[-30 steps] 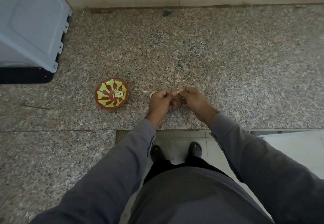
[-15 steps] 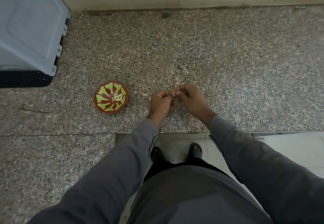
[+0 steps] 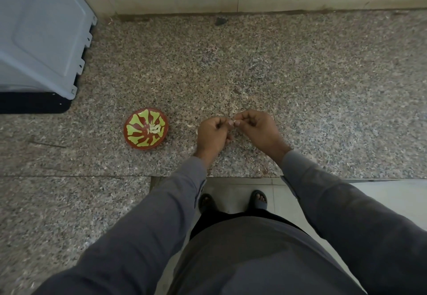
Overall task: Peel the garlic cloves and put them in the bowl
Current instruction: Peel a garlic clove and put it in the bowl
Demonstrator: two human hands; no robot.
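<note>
Both hands, left hand [image 3: 213, 133] and right hand [image 3: 258, 128], pinch one garlic clove [image 3: 236, 122] together beside the bowl [image 3: 138, 143] (peeled cloves [image 3: 154, 129] inside).

Both arms extended forward in grey sleeves; left hand [image 3: 213, 133] and right hand [image 3: 256, 126] meet at the fingertips, fingers curled, pinching a small pale piece between them; wrists bent slightly inward.

dim, flat, even light with soft shadows, sharp focus, and wide-angle bending toward the edges.
</note>
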